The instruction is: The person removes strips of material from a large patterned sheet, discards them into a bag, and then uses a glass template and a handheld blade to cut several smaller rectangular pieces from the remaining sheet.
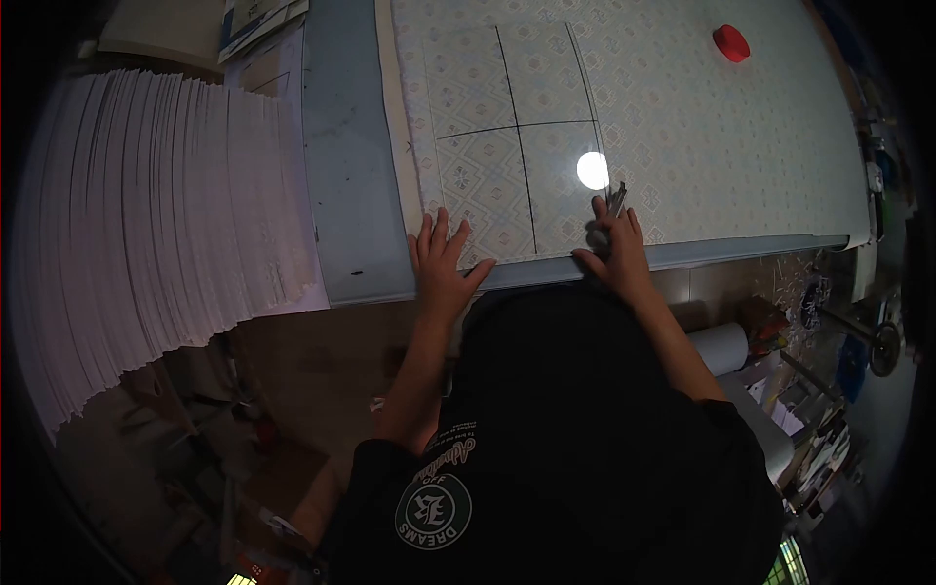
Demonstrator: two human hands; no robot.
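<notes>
A pale patterned sheet (pixel 673 146) covers the table. On it lies a clear, shiny rectangular panel (pixel 478 185) crossed by black lines, with a bright round reflection on its right side. My left hand (pixel 445 261) rests with fingers spread on the panel's near left corner. At the near right corner is my right hand (pixel 622 252), its fingers bent around a slim metallic tool (pixel 617 200) that points away from me. The tool looks like a utility knife, but its exact kind is hard to make out. My right thumb reaches toward the table edge.
A tall stack of white sheets (pixel 175 205) stands left of the table. A grey-blue strip of tabletop (pixel 351 175) shows beside the sheet. A red round object (pixel 731 43) sits at the far right. Rolls (pixel 720 348) and scraps lie below the table's near right edge.
</notes>
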